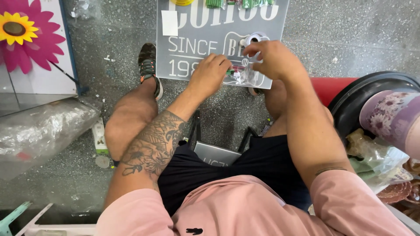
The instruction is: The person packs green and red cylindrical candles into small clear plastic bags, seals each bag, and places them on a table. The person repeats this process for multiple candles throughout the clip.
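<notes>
My left hand [211, 73] and my right hand [271, 59] meet over the near edge of a grey printed board [192, 48] that lies on the floor in front of my knees. Together they pinch a small clear plastic bag [243, 77] with green and red bits inside. A white roll of tape [255, 38] sits on the board just behind my right hand's fingers. I am seated, with bare knees and dark shorts below the hands.
A pink paper flower with a yellow centre [22, 32] leans at the far left above a clear plastic sheet bundle [41, 129]. A black round tub [372, 98] with bags stands at the right, next to a floral purple cup [391, 118]. Green items [238, 3] lie at the board's far edge.
</notes>
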